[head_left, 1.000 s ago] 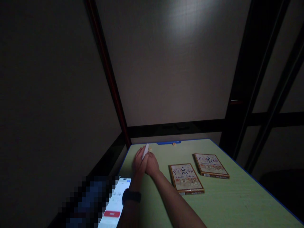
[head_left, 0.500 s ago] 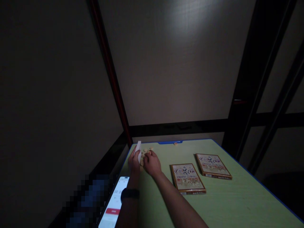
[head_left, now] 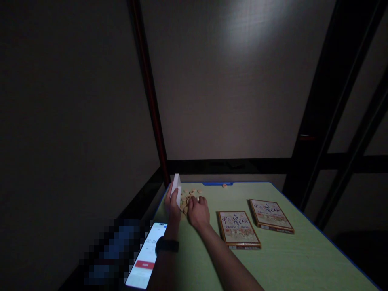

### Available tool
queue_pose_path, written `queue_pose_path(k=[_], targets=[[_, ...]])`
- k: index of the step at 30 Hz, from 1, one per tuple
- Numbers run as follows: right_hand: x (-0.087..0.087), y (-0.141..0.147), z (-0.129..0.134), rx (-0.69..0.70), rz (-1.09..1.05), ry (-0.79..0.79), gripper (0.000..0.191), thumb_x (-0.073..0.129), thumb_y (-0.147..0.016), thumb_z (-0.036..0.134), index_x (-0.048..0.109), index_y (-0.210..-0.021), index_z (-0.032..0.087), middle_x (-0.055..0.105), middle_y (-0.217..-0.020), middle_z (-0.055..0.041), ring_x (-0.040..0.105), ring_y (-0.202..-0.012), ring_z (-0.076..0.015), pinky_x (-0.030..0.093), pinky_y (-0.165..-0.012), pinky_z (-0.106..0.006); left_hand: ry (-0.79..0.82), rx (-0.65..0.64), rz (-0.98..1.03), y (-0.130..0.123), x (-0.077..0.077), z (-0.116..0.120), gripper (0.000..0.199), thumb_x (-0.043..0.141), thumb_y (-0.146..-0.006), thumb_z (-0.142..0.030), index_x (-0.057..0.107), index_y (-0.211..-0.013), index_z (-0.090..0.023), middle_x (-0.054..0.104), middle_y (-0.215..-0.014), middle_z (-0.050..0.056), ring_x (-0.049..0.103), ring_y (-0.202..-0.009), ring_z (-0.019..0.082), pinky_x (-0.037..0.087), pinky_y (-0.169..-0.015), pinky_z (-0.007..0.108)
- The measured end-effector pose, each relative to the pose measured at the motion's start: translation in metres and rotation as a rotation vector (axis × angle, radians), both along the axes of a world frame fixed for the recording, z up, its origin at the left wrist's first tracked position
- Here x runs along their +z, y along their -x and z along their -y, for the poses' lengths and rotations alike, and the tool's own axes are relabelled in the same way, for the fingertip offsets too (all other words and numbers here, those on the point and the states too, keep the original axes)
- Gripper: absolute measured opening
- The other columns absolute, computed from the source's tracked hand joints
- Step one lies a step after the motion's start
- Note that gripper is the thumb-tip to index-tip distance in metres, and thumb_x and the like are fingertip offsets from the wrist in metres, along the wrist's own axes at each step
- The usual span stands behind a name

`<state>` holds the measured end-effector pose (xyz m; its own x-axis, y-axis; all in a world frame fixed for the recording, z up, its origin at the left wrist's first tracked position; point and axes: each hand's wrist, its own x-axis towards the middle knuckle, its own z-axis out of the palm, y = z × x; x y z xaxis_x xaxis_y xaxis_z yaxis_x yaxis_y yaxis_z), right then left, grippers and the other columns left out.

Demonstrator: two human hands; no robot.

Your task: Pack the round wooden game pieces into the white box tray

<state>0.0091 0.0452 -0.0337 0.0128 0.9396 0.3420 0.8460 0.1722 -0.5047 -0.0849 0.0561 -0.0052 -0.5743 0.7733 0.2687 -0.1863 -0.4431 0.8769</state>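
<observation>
Two bare hands are working near the far left corner of the table, low and just left of centre in the frame. The left grip is pinching a white box, which is standing on edge and leaning slightly, its hollow side facing right. The right grip is curling palm-down over a scatter of round pieces (whether the fingers are pinching any, I cannot tell). These pieces are lying loosely between the hands and just beyond the right one. A dark wristband is circling the left wrist and covering part of a lit phone at the lower left, whose screen is showing digits and a red button. One single piece is resting by the blue strip at the table's far edge. Right of the forearms, a nearer Chinese chess box and a farther one are lying flat, apart. Behind everything, a dim panelled wall is filling the upper frame.
</observation>
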Motion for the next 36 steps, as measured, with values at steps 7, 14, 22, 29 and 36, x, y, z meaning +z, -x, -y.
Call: queue_pose_path(k=[7, 14, 22, 29, 36], targets=[[0.009, -0.006, -0.003, 0.052, -0.223, -0.011, 0.046, 0.023, -0.102, 0.024, 0.066, -0.113, 0.014, 0.07, -0.109, -0.0153, 0.061, -0.108, -0.0257, 0.041, -0.097, -0.035, -0.019, -0.265, 0.517, -0.003, 0.008, 0.004, 0.037, 0.052, -0.081, -0.043, 0.068, -0.101, -0.015, 0.073, -0.091, 0.007, 0.069, -0.089, 0.022, 0.054, -0.081, 0.032], [0.031, -0.025, -0.008, -0.016, -0.228, 0.01, 0.054, 0.017, -0.104, 0.035, 0.066, -0.114, 0.015, 0.075, -0.101, -0.0133, 0.07, -0.091, -0.0236, 0.047, -0.075, -0.029, -0.015, -0.387, 0.569, -0.019, 0.007, 0.003, 0.031, 0.051, -0.08, -0.035, 0.069, -0.092, -0.014, 0.074, -0.087, 0.008, 0.069, -0.088, 0.023, 0.054, -0.085, 0.035], [0.046, -0.108, -0.022, -0.096, 0.014, 0.041, 0.036, 0.041, -0.096, 0.023, 0.068, -0.118, 0.014, 0.075, -0.104, -0.0142, 0.07, -0.096, -0.0226, 0.045, -0.079, -0.025, 0.129, -0.546, 0.267, -0.056, -0.006, 0.007, 0.036, 0.057, -0.082, -0.03, 0.065, -0.115, -0.017, 0.07, -0.115, 0.012, 0.065, -0.11, 0.026, 0.048, -0.101, 0.043], [0.06, -0.253, -0.043, -0.371, 0.217, 0.205, 0.031, 0.047, -0.093, 0.02, 0.068, -0.116, 0.014, 0.073, -0.107, -0.02, 0.069, -0.102, -0.0283, 0.047, -0.079, -0.03, 0.001, -0.419, -0.771, -0.1, -0.04, 0.041, 0.039, 0.057, -0.086, -0.038, 0.068, -0.119, -0.022, 0.062, -0.133, 0.011, 0.053, -0.128, 0.027, 0.035, -0.115, 0.043], [0.05, -0.328, -0.04, -0.494, 0.335, 0.345, 0.034, 0.043, -0.094, 0.02, 0.072, -0.109, 0.012, 0.071, -0.107, -0.0243, 0.07, -0.098, -0.0311, 0.05, -0.075, -0.034, 0.026, -0.52, -1.305, -0.106, -0.041, 0.06, 0.045, 0.044, -0.094, -0.041, 0.06, -0.132, -0.022, 0.054, -0.141, 0.013, 0.046, -0.134, 0.028, 0.033, -0.115, 0.044]])
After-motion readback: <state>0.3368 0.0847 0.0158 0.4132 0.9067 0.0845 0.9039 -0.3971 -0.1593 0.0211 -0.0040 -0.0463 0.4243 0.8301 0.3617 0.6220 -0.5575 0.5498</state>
